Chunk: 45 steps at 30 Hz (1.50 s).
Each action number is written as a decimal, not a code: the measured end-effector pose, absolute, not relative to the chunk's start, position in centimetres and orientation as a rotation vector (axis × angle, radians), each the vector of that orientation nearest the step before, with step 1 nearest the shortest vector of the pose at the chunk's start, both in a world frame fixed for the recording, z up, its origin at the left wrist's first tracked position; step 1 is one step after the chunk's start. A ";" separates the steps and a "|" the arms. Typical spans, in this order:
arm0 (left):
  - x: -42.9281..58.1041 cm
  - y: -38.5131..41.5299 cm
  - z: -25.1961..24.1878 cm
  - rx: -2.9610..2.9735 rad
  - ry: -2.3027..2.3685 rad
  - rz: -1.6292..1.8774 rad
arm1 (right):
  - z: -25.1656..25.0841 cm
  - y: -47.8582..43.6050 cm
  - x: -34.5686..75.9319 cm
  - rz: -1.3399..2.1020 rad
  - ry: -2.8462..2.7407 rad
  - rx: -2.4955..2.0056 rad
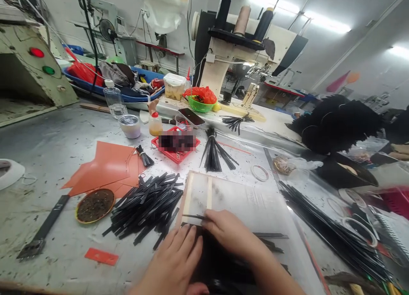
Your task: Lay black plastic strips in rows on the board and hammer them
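My left hand (175, 261) lies flat, fingers together and stretched out, pressing on a black piece (220, 265) at the near edge of a pale work board (255, 205). My right hand (228, 231) rests just beyond it, its fingertips on a thin black strip (193, 217) that lies across the board's near left corner. More thin strips (271, 237) stick out to the right of my right wrist. A heap of short black strips (147, 207) lies left of the board.
Orange sheets (105, 169) and a round dish of dark bits (95, 205) lie at left, with a brush (41, 231) nearer. A red tray (175, 148), bottles, a tied strip bundle (212, 152) and a sewing machine (239, 44) stand behind. Long black strips (332, 233) run along the right.
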<state>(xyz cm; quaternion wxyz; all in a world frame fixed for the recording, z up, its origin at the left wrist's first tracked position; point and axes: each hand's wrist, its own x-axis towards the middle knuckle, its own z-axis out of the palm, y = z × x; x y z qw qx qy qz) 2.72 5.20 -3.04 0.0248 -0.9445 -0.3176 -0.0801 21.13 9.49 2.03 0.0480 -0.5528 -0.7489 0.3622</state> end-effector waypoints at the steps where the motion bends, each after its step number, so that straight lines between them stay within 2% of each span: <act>1: 2.6 5.1 -3.1 -2.912 -1.015 -0.241 | 2.0 9.5 21.0 1.120 -2.294 -1.683; 14: 2.4 4.5 -3.4 -2.911 -1.066 -0.289 | 2.4 9.5 21.0 1.126 -2.242 -1.755; 20: 2.7 4.4 -2.9 -2.950 -1.114 -0.250 | 1.5 9.2 20.9 0.970 -2.289 -1.819; 24: 2.9 4.3 -2.4 -2.942 -1.087 -0.191 | 0.8 9.3 20.9 1.036 -2.160 -1.809; 28: 2.9 4.2 -2.5 -2.903 -1.048 -0.241 | 0.4 9.2 21.1 0.965 -2.043 -1.931; 45: 2.7 3.9 -3.5 -2.912 -1.176 -0.271 | 0.3 9.2 21.3 0.950 -2.085 -1.959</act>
